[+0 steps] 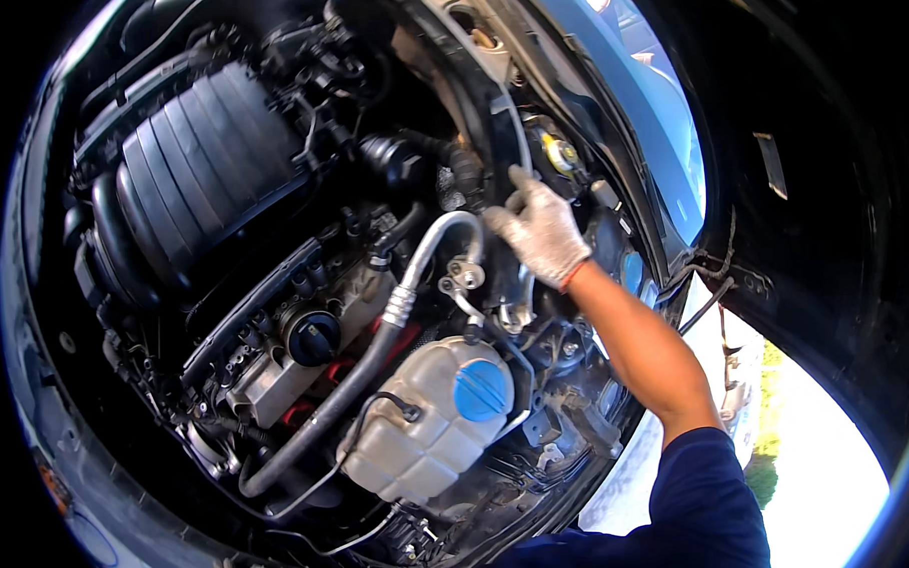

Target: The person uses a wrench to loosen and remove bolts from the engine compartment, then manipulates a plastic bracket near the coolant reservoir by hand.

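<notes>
Reaching right hand (539, 231) past coolant tank (424, 420) w/ blue cap (482, 389)

The single head-worn camera looks down and forward from above into an open engine bay (305, 289). The view sits close, with the bay filling most of the frame, tilted diagonally. The fisheye lens bends straight edges toward the rim, and dark corners surround the picture. The person's right forearm (642, 348) enters from the lower right edge. No second view is supplied.
</notes>
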The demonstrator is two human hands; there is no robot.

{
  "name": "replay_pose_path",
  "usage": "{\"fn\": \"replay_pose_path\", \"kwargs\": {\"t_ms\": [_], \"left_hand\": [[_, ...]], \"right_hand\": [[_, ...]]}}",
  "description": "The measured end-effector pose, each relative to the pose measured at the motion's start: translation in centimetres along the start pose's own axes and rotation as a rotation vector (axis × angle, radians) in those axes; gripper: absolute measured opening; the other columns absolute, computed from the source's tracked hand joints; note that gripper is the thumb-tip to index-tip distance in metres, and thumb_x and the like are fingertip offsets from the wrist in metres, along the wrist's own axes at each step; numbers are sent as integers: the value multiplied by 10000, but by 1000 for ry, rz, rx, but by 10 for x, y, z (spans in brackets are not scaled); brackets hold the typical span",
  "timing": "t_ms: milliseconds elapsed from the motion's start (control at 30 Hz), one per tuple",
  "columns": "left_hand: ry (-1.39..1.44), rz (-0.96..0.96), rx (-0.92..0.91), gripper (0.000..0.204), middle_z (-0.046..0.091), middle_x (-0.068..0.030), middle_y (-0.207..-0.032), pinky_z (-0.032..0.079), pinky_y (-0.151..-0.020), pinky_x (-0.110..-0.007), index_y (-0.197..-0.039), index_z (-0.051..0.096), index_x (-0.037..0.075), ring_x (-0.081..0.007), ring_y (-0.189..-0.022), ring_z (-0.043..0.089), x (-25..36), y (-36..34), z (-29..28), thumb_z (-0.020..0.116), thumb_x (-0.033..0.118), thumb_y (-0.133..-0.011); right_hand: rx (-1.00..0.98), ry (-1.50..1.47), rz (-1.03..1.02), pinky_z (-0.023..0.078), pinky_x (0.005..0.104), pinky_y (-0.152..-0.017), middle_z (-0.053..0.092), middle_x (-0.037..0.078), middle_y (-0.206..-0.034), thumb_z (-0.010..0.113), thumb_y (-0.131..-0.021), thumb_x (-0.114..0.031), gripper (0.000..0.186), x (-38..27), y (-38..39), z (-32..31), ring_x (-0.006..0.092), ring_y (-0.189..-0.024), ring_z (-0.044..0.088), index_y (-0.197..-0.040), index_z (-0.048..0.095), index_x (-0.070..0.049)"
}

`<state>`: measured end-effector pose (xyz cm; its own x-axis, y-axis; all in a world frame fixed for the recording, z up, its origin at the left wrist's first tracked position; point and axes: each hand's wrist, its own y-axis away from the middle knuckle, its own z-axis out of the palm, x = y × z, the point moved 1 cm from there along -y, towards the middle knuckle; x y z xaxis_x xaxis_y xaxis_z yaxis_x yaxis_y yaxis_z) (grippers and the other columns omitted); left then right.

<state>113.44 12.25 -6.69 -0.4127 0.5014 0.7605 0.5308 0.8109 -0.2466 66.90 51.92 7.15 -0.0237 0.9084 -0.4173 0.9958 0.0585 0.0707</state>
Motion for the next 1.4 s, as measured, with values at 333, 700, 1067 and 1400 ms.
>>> {"fn": "replay_pose_path", "kwargs": {"t_ms": [333,700,1067,1400], "left_hand": [[510,-28,-662,448,627,-168,-1377,446,-1120,-380,-1430,545,-26,-248,-1271,600,289,-46,129,625,151,-1025],[556,-745,-1280,333,722,-59,-1045,562,-852,-380,-1153,724,93,-193,-920,679,456,-67,429,671,380,-993],[683,-712,-1346,301,763,-60,-1044,582,-893,-353,-1163,739,85,-181,-921,709,445,-55,443,720,317,-973],[678,-632,-1309,271,721,-37,-954,562,-763,-324,-1082,729,96,-170,-831,659,451,-56,442,721,332,-950]], "right_hand": [[85,32,-60,597,491,-887,545,264,-1320,770,-871,-269,587,-10,48,22,443,-1065,692,-1336,518,-15],[199,50,-223,480,556,-959,520,231,-1329,808,-773,-295,702,29,107,25,427,-1130,570,-1378,553,-45],[85,121,-306,521,535,-880,522,253,-1320,700,-864,-245,595,33,94,19,383,-1055,647,-1400,544,-38],[-43,211,-347,550,483,-885,544,206,-1297,651,-924,-201,503,34,88,11,312,-1098,667,-1381,557,-16]]}}
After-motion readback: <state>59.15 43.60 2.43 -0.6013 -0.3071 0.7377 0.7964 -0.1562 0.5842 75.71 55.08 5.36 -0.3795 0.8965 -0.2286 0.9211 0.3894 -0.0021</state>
